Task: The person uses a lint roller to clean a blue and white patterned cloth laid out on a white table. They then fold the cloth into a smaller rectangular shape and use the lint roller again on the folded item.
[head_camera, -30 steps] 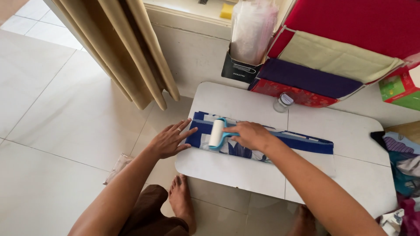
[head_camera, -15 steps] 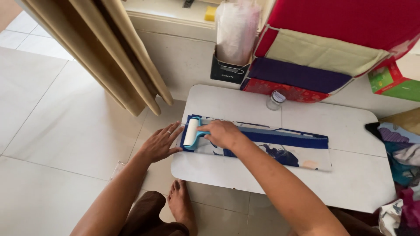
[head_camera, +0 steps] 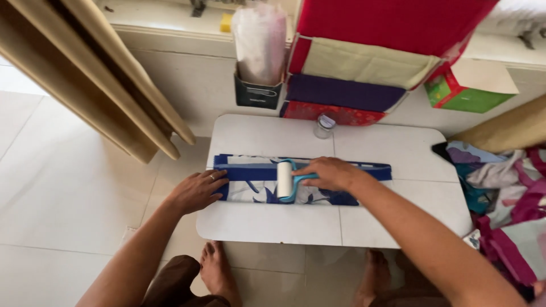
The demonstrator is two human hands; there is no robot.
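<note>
**Two hands on one strip of cloth, roller back toward the middle**

Two hands of mine were on the folded blue-and-white patterned cloth strip, which lay lengthwise across the middle of the white folding table, closer to its left edge than its right. Half a second earlier the white lint roller with the turquoise frame had been up at the strip's left end, right beside my left hand; now it stood further right, near the strip's centre, so a stretch of cloth had opened between the two. I judged that the left part had just been rolled and the right part toward the far end was left to do.

My right hand was closed around the roller's turquoise handle, fingers wrapped tight. My left hand lay flat and spread on the strip's left end at the table's left edge, pinning it, gripping nothing.

Beyond the strip, near the back edge, stood a small clear glass jar with a lid, apart from the cloth. Behind the table hung a red fabric organiser with cream and purple pockets, and a dark holder with a wrapped roll of clear plastic. A heap of coloured clothes crowded the table's right edge, near the strip's right end but not on it. Nothing lay on the cloth ahead of the roller.
</note>
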